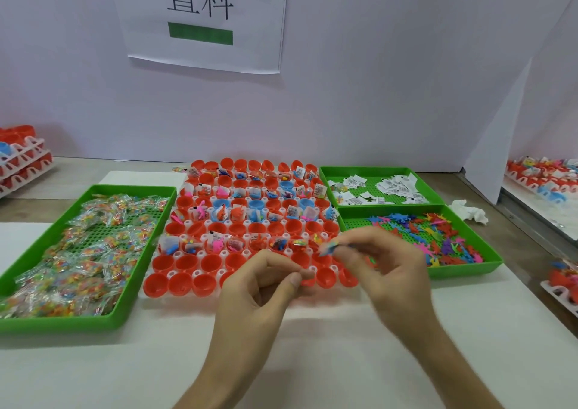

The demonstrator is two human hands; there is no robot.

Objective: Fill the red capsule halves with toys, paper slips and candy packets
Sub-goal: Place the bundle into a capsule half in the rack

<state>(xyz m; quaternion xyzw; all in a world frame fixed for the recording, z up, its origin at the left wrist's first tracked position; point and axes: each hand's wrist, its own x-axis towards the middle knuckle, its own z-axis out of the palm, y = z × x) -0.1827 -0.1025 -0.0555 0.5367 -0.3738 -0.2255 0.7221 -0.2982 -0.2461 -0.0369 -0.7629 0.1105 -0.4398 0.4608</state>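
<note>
A white rack of red capsule halves lies in the middle of the table; many far halves hold toys, slips and candy, while the two nearest rows look bare. My right hand hovers over the rack's near right corner and pinches small colourful toys at its fingertips, blurred. My left hand sits over the front rows with fingers curled and thumb against the forefinger; what it holds, if anything, is hidden.
A green tray of candy packets sits left. Two green trays sit right: paper slips in the far one, plastic toys in the near one. Stacked capsule racks stand far left, more far right. A crumpled tissue lies by the trays.
</note>
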